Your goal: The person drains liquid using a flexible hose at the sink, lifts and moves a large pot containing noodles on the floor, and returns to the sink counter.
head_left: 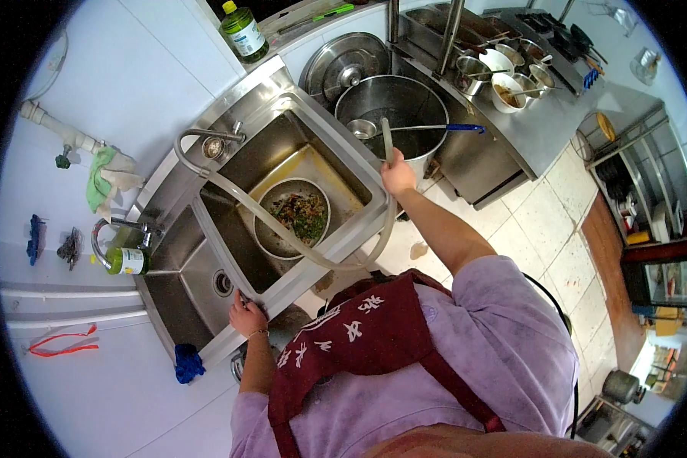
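Note:
My right hand [399, 174] is closed round a translucent hose [267, 211], with the hose's end over the rim of a large steel pot [342, 98]. From the sink faucet [180, 149] the hose runs across the basin and loops up in front of the sink. A ladle [362, 128] with a blue-tipped handle lies across the pot, which holds dark liquid. My left hand [248, 314] rests on the front rim of the steel sink [244, 292], fingers stretched out and holding nothing. In the right basin sits a round metal bowl [328, 221] with chopped green and brown scraps.
A pot lid [332, 61] leans against the wall behind the pot. Green-labelled bottles stand on the ledge [244, 34] and by the left faucet [126, 259]. The steel counter [546, 137] at right carries several bowls and pots. A blue cloth [188, 363] hangs at the sink's corner.

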